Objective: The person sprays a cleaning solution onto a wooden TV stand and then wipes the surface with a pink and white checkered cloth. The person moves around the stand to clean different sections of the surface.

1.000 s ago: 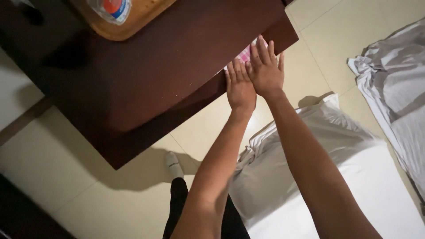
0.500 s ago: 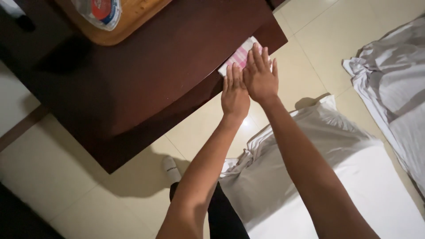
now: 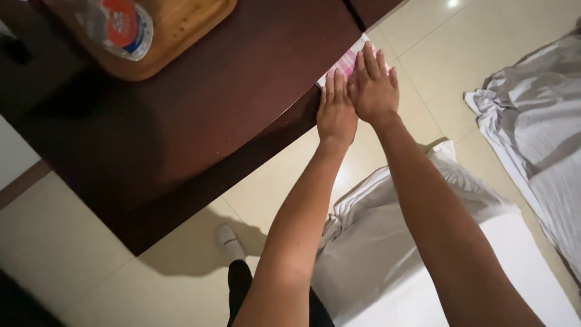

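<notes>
Head view shows a pink-and-white checked cloth (image 3: 346, 60) lying at the edge of the dark wooden table (image 3: 200, 115), mostly covered by both hands. Left hand (image 3: 336, 109) and right hand (image 3: 374, 85) lie flat on it, side by side and touching, fingers straight and together, grip not closed on anything. Farther along the table sits a wooden tray (image 3: 175, 30) with a clear plastic bottle (image 3: 118, 27). Below, on the tiled floor (image 3: 72, 260), lie a white pillow (image 3: 393, 242) and a crumpled grey sheet (image 3: 532, 127); a white-socked foot (image 3: 230, 242) shows near the table's corner.
</notes>
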